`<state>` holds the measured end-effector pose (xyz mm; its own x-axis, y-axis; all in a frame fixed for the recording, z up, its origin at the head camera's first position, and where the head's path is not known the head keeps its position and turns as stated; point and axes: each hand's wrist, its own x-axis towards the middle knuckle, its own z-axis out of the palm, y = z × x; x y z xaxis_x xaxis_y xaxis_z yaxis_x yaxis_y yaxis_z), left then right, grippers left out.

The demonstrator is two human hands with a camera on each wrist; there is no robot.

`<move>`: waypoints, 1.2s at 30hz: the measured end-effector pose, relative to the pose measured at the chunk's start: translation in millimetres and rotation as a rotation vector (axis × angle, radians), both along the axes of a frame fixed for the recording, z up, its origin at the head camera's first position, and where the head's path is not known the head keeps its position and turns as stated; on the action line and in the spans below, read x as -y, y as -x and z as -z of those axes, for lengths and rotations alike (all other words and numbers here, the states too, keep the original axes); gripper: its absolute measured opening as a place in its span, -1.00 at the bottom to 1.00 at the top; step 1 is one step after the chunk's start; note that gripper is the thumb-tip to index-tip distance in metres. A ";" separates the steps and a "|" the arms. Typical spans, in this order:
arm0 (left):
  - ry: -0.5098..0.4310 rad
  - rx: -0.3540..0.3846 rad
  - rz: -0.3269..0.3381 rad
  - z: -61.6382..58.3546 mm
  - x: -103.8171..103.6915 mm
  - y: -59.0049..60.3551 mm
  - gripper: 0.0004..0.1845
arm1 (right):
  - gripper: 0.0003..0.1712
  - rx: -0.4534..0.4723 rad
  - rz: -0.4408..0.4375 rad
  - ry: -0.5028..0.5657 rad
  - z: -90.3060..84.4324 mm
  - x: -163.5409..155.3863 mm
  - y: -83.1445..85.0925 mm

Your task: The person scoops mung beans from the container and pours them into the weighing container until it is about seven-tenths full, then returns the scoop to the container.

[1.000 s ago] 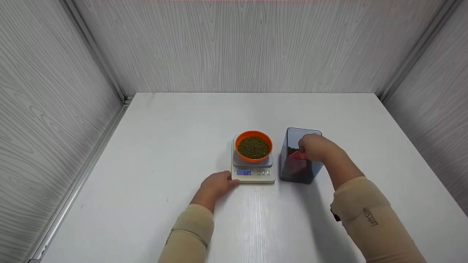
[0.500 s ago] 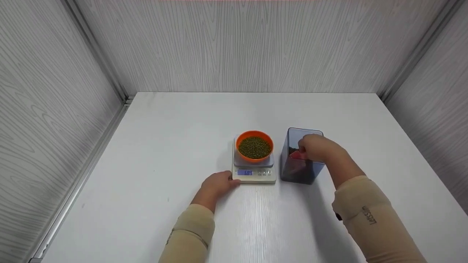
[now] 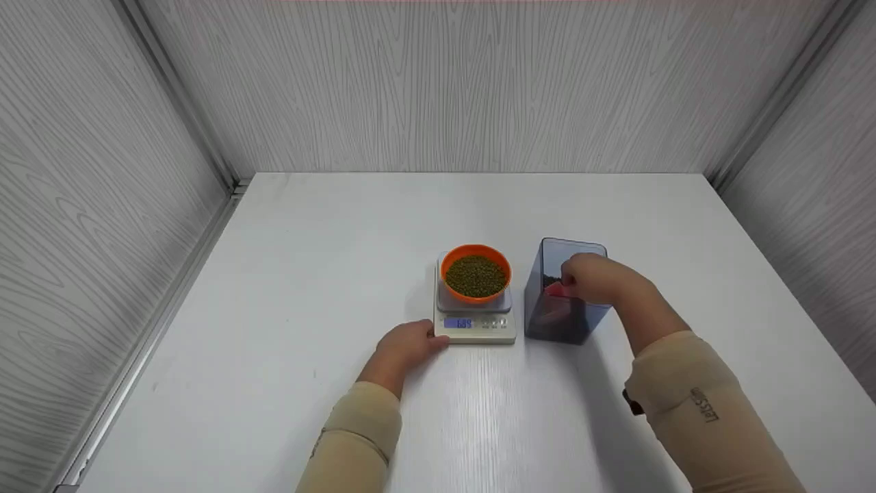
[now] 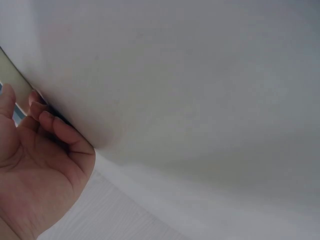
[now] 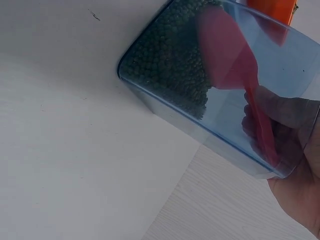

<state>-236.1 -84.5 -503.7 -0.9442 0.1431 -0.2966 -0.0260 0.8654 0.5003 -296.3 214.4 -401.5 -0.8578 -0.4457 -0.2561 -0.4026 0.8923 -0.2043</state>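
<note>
Red scoop [image 5: 227, 55], pinched by right hand [image 3: 594, 278], inside blue container [image 3: 564, 315].

A bowl [image 3: 475, 274] of beans [image 3: 475, 275] sits on the scale [image 3: 475, 311]. The box [image 3: 562, 293] stands just right of the scale. A scoop [image 5: 235, 65] is inside the box, maybe touching its beans. The left hand [image 3: 405, 344] touches the scale's near left corner.
</note>
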 end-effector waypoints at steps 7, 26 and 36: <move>-0.006 0.010 0.000 -0.1 -0.3 -0.1 -0.67 | -0.90 -0.043 -0.025 0.032 -2.9 -5.1 -2.7; -0.016 -0.004 0.008 -0.6 2.1 -1.2 -0.68 | -0.91 -0.169 -0.028 0.241 -6.5 -35.6 -15.8; 0.009 -0.014 0.015 2.7 0.8 2.1 -0.65 | -0.91 -0.114 0.073 0.365 -3.0 -59.9 -21.4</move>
<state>-238.2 -85.3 -506.4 -0.9462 0.1542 -0.2846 -0.0063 0.8703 0.4925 -274.9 274.3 -398.6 -0.9042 -0.4270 0.0072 -0.3796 0.7960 -0.4715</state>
